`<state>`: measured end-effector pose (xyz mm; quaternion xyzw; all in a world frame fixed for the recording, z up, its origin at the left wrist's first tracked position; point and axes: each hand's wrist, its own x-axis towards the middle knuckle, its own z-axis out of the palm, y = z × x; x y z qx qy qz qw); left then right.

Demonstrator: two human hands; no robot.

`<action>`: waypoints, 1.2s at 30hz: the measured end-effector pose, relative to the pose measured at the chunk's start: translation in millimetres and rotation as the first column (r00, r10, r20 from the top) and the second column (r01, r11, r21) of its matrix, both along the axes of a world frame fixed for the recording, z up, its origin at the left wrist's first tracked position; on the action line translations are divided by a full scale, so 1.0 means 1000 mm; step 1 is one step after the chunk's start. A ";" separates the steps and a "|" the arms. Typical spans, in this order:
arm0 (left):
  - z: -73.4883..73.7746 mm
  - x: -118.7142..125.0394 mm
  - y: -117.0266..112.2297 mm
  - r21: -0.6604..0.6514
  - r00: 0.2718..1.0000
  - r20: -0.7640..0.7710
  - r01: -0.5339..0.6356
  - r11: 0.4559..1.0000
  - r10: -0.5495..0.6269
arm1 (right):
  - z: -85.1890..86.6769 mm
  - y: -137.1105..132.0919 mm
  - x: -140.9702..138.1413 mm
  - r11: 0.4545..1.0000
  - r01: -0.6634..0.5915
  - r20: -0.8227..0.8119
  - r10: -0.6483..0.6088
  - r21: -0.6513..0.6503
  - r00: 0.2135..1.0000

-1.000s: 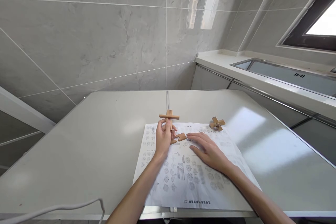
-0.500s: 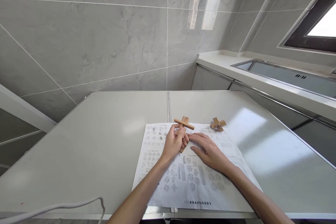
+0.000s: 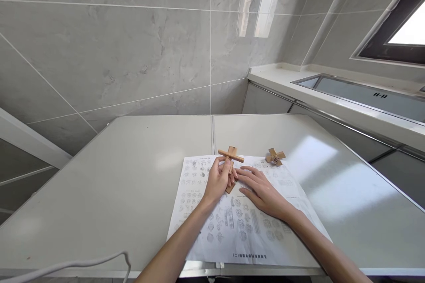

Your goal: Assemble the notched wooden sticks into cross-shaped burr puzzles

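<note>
My left hand (image 3: 219,180) is closed round the stem of a wooden cross-shaped puzzle piece (image 3: 231,155), holding it upright above a printed instruction sheet (image 3: 239,216). My right hand (image 3: 262,188) lies on the sheet with fingers stretched out toward the lower end of that piece, its fingertips close to my left thumb. I cannot tell whether they touch the wood. A small assembled wooden cross puzzle (image 3: 275,156) rests at the sheet's far right corner, apart from both hands.
The sheet lies on a pale grey table (image 3: 126,172) with a seam down its middle. A white cable (image 3: 83,263) loops at the near left edge. A tiled wall stands behind, and a counter with a sink (image 3: 361,93) runs along the right.
My left hand carried the wooden cross to the right, toward my right hand. The loose wooden block seen on the sheet earlier is no longer visible separately.
</note>
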<state>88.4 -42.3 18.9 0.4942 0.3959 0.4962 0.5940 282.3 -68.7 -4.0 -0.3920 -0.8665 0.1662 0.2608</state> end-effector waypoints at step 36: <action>0.005 0.000 0.001 0.002 0.999 0.008 -0.044 0.999 0.044 | 0.010 -0.004 0.000 0.961 0.022 -0.191 -0.078 -0.276 0.978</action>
